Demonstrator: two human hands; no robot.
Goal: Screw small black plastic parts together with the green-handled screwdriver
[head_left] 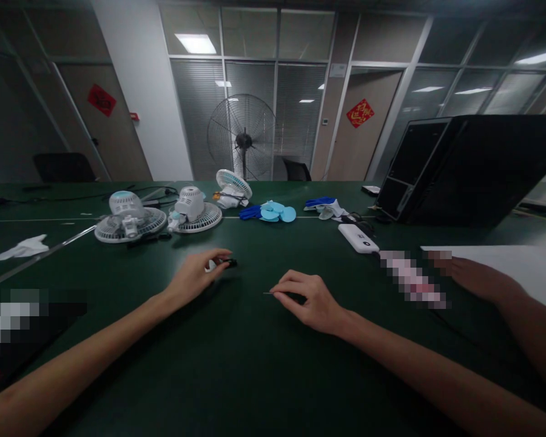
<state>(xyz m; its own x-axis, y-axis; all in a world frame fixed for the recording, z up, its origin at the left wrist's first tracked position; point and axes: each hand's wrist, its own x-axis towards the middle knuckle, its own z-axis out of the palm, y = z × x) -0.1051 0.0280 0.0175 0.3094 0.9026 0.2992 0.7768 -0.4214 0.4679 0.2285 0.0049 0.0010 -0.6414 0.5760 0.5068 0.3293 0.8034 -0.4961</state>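
My left hand point(199, 274) pinches a small black object point(230, 263) between thumb and fingers, just above the green table point(236, 376). To its right, my right hand point(307, 298) holds a thin, pin-like metal piece point(267, 294) at its fingertips, pointing left. The two hands are apart, and the held pieces do not touch. What exactly the black object is cannot be made out.
Small white fans point(200, 217) lie at the back left, beside light blue fan blades point(277, 211) and blue-white gloves point(323, 205). A white power bank point(358, 238) is right of centre. Another person's hand point(477, 278) rests on white paper point(537, 267). A black computer case point(459, 170) stands behind.
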